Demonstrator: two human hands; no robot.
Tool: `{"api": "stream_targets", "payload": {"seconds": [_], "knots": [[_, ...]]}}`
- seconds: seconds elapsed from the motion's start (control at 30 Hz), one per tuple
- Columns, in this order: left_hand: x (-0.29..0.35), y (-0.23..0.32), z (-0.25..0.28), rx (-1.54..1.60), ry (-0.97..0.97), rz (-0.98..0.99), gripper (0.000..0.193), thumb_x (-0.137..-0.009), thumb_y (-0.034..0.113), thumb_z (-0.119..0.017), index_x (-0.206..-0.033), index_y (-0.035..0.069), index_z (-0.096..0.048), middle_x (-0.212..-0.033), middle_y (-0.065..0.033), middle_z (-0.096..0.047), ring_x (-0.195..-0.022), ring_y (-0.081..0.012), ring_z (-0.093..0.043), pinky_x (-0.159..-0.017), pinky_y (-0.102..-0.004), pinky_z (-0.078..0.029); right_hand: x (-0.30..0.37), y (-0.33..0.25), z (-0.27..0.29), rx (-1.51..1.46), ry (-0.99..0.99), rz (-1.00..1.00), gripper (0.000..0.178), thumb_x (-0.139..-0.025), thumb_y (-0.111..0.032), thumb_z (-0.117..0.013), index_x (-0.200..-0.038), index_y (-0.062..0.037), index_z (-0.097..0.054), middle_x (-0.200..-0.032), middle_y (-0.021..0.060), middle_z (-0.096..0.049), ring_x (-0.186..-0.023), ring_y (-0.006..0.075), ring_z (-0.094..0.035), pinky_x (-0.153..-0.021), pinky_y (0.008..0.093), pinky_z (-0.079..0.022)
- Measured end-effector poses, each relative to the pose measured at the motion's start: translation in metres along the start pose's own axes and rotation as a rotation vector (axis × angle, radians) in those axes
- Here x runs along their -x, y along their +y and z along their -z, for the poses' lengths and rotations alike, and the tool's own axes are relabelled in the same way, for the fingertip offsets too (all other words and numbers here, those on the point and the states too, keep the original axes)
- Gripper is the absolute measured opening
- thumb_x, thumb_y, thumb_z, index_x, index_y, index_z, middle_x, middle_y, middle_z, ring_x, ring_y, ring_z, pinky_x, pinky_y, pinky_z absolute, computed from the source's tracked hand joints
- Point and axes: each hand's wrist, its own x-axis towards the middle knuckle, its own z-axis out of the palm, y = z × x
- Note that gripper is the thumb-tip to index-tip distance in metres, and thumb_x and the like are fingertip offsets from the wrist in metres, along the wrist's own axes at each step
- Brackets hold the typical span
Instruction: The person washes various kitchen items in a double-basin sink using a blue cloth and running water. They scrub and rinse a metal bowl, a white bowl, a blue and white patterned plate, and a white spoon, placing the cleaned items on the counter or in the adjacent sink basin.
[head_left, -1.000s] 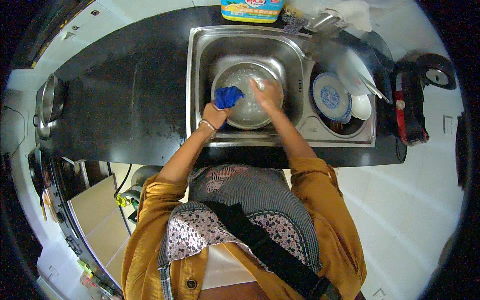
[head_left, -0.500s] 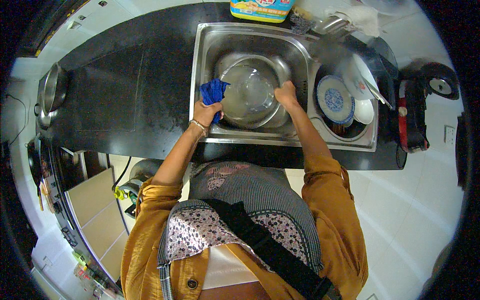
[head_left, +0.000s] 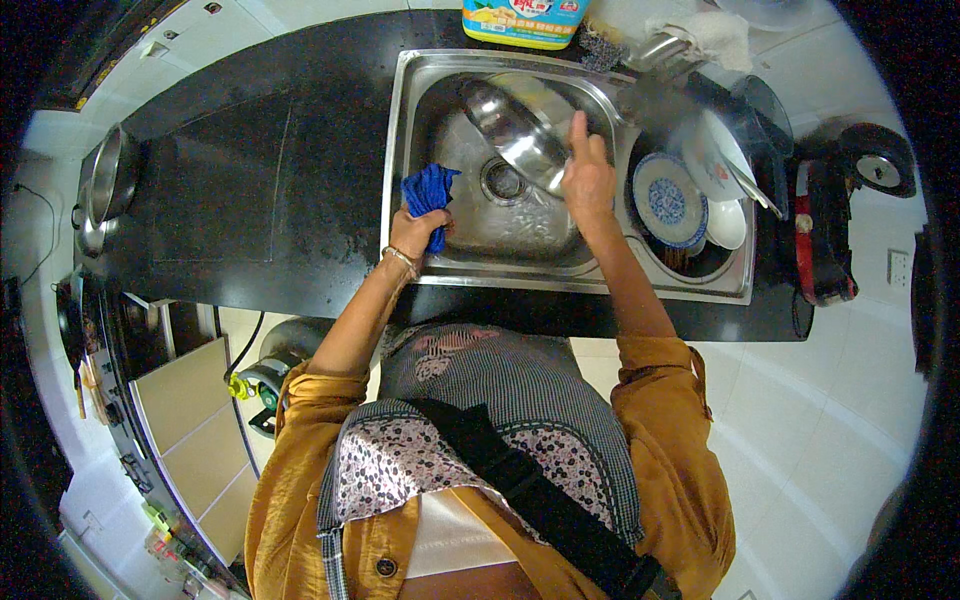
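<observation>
My left hand is closed around a bunched blue cloth at the left side of the steel sink. My right hand grips the near right edge of a round stainless steel basin, its index finger stretched along the side. The basin stands tilted up toward the back right of the sink, its shiny wall facing left. Below it the drain shows, with water spread over the sink floor. My right thumb is hidden.
In the smaller right bowl of the sink sit a blue-patterned plate, a white bowl and other dishes. A blue and yellow container and a scouring pad stand behind. A metal pan lies far left on the black counter.
The basin, which lay level in the sink with water in it, is now tipped up on its side toward the back. My right hand has turned with its edge; the left barely moved.
</observation>
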Motion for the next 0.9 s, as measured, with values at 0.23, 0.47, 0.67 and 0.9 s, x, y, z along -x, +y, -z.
{"api": "stream_targets", "payload": {"seconds": [0.23, 0.47, 0.67, 0.9], "knots": [[0.005, -0.004, -0.012, -0.007, 0.022, 0.056, 0.013, -0.065, 0.008, -0.063, -0.077, 0.005, -0.058, -0.068, -0.0033, -0.058, -0.058, -0.0142, -0.054, -0.055, -0.0263, -0.043, 0.036, 0.057, -0.075, -0.533, -0.097, -0.832, 0.024, -0.067, -0.006, -0.056, -0.086, 0.0079, -0.057, -0.079, 0.0201, -0.059, -0.073, 0.0326, -0.058, -0.066, 0.0382, -0.045], [0.001, -0.012, -0.022, -0.032, 0.016, 0.072, 0.016, -0.063, 0.009, -0.065, -0.078, 0.006, -0.06, -0.071, -0.0004, -0.058, -0.061, -0.0103, -0.051, -0.057, -0.0242, -0.041, 0.079, 0.059, -0.132, -0.715, -0.316, -1.184, 0.033, -0.072, -0.014, -0.061, -0.096, 0.0079, -0.054, -0.083, 0.0186, -0.06, -0.074, 0.0285, -0.059, -0.065, 0.0375, -0.046], [0.009, -0.004, -0.024, -0.104, -0.044, 0.05, 0.033, -0.063, 0.012, -0.07, -0.092, 0.003, -0.058, -0.081, -0.0045, -0.06, -0.07, -0.0132, -0.056, -0.065, -0.0266, -0.046, 0.03, 0.051, -0.028, -0.199, -0.296, -0.597, 0.06, -0.078, -0.029, -0.057, -0.123, 0.003, -0.035, -0.114, 0.0264, -0.046, -0.104, 0.0403, -0.046, -0.09, 0.0463, -0.036], [0.003, 0.028, -0.039, -0.089, 0.047, 0.098, 0.038, -0.064, 0.016, -0.067, -0.096, -0.001, -0.057, -0.083, -0.0083, -0.061, -0.069, -0.0172, -0.058, -0.063, -0.0274, -0.049, -0.043, 0.125, 0.045, 0.145, 0.43, 0.136, 0.049, -0.07, -0.008, -0.054, -0.117, -0.0017, -0.044, -0.111, 0.0206, -0.048, -0.107, 0.0362, -0.043, -0.093, 0.0466, -0.029]]}}
